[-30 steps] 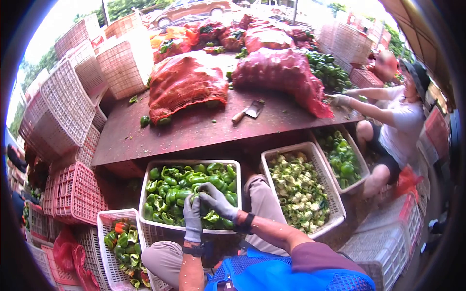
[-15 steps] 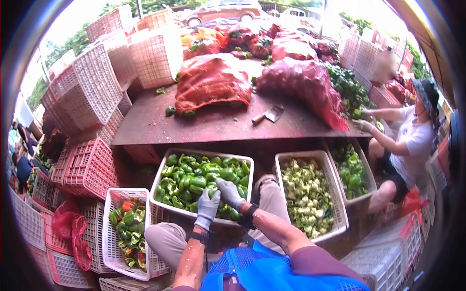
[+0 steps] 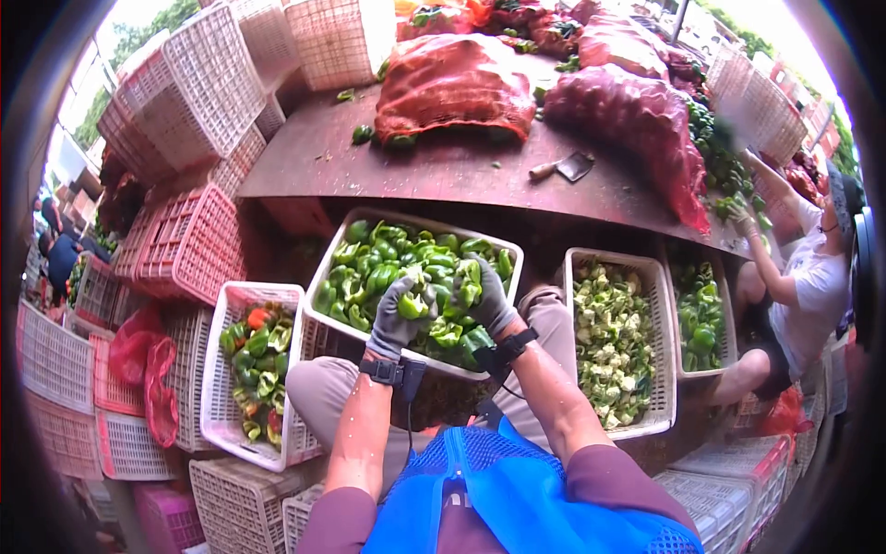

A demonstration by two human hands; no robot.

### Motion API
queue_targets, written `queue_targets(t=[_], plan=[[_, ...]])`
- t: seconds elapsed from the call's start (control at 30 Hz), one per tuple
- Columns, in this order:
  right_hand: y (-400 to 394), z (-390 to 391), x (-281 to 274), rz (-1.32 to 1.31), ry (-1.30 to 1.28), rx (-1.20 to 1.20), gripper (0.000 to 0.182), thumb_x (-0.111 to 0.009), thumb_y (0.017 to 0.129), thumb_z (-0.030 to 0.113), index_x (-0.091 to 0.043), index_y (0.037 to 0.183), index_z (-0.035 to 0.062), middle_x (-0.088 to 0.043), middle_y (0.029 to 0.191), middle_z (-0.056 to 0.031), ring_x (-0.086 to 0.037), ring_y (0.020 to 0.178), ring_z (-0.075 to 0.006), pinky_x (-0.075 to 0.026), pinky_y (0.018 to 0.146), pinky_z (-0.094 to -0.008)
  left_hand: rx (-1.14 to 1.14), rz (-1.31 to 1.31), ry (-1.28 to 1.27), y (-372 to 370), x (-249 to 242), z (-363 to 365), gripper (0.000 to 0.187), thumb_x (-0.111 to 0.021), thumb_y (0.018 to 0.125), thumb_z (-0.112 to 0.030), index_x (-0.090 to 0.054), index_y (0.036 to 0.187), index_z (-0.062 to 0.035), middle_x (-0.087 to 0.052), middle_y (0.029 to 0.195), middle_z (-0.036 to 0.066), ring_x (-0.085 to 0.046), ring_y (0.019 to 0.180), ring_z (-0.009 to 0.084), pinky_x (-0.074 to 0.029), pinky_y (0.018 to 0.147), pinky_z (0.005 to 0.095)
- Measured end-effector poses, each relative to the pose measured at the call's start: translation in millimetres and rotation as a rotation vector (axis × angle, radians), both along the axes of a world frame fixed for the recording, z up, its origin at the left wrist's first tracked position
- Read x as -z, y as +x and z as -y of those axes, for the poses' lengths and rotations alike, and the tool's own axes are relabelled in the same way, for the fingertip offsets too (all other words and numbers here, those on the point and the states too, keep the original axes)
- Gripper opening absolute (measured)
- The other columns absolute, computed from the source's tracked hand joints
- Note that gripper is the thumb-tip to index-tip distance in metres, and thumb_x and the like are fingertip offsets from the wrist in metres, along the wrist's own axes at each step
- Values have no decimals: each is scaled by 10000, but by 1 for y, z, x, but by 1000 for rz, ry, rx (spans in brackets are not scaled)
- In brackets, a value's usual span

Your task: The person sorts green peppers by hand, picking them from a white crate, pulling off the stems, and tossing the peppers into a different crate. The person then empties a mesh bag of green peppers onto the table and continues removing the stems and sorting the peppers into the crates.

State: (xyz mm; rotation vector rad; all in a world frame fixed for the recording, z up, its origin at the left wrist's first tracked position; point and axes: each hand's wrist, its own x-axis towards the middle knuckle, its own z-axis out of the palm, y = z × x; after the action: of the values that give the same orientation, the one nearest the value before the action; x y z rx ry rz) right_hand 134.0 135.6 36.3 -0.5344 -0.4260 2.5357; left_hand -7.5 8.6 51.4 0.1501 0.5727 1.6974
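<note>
My left hand [image 3: 401, 312], in a grey glove, has its fingers wrapped round a piece of green pepper [image 3: 417, 303] with a pale inner side showing. A little to its right, my gloved right hand [image 3: 489, 300] grips another green pepper piece [image 3: 469, 280]. Both hands are above the front part of a white crate [image 3: 323, 251] full of green peppers [image 3: 377, 258]. The two hands are slightly apart.
A white crate of pale trimmings [image 3: 666, 369] stands right, a crate of mixed peppers [image 3: 214, 397] left. The table [image 3: 341, 175] bears red net sacks [image 3: 452, 88] and a cleaver [image 3: 574, 166]. A co-worker [image 3: 803, 277] sits at right. Stacked crates [image 3: 189, 245] rise at left.
My hands have moved apart from each other, and separate green pepper pieces now show in them. The view has shifted, so the table and sacks appear higher. The co-worker's arm is raised further.
</note>
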Motion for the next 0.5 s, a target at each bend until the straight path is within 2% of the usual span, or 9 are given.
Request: queue_targets(t=[0.07, 0.1, 0.17, 0.2, 0.27, 0.3, 0.33, 0.4, 0.5], plan=[[-11, 1, 1, 376, 252, 266, 287, -549, 983, 361, -655, 866, 121, -607, 729, -7, -570, 613, -128, -476, 587, -341, 13, -194, 55, -5, 5, 4, 397, -555, 973, -355, -593, 1183, -21, -680, 907, 138, -661, 696, 246, -548, 626, 355], [-29, -29, 81, 706, 954, 591, 325, -548, 987, 350, -660, 924, 51, -620, 766, -27, -586, 683, -144, -472, 626, -376, 3, -173, 40, -6, 7, 6, 416, -557, 973, -369, -587, 1200, -23, -683, 920, 145, -659, 690, 251, -544, 623, 357], [-25, -28, 84, 963, 1350, 634, 340, -522, 994, 335, -647, 1030, 21, -671, 857, -128, -656, 844, -281, -487, 759, -408, -12, -136, 18, -10, 11, 10, 450, -556, 973, -398, -577, 1226, -26, -689, 940, 157, -655, 678, 261, -537, 619, 362], [-21, -20, 70, 1067, 1358, 540, 334, -512, 996, 330, -643, 1062, 30, -680, 894, -162, -665, 891, -326, -493, 806, -406, -14, -115, 5, -10, 15, 13, 465, -554, 974, -412, -573, 1236, -29, -690, 947, 160, -653, 672, 265, -533, 617, 364], [-23, 0, 54, 1120, 1548, 453, 318, -510, 985, 322, -617, 1146, 69, -662, 1065, -220, -639, 966, -398, -498, 878, -414, -62, -66, -70, -8, 31, 19, 509, -532, 983, -459, -558, 1276, -45, -696, 953, 165, -645, 650, 280, -523, 614, 367], [-24, 0, 68, 1119, 1809, 189, 384, -536, 961, 338, -573, 1271, 115, -578, 1287, -227, -570, 1150, -403, -441, 1006, -468, -34, -48, -66, -9, 40, 23, 512, -520, 988, -466, -558, 1282, -47, -695, 956, 167, -647, 652, 281, -523, 613, 368], [-23, 10, 97, 1277, 2094, -15, 492, -563, 937, 369, -518, 1379, 160, -454, 1444, -217, -428, 1325, -416, -320, 1108, -536, -6, -29, -62, -10, 49, 28, 517, -508, 994, -472, -557, 1287, -50, -695, 960, 169, -649, 655, 282, -523, 613, 369], [-27, 15, 99, 1303, 2214, -65, 578, -551, 940, 412, -443, 1465, 197, -406, 1496, -200, -348, 1395, -408, -223, 1151, -576, -7, -110, -69, -10, 64, 33, 532, -490, 1000, -484, -554, 1294, -45, -692, 973, 176, -658, 663, 278, -523, 606, 370], [-23, 3, 90, 1128, 1947, -151, 611, -555, 940, 407, -402, 1494, 197, -385, 1513, -199, -335, 1407, -397, -214, 1154, -587, -24, -154, -80, -8, 75, 34, 518, -456, 1024, -459, -507, 1359, -67, -684, 992, 180, -669, 686, 262, -556, 614, 359]])
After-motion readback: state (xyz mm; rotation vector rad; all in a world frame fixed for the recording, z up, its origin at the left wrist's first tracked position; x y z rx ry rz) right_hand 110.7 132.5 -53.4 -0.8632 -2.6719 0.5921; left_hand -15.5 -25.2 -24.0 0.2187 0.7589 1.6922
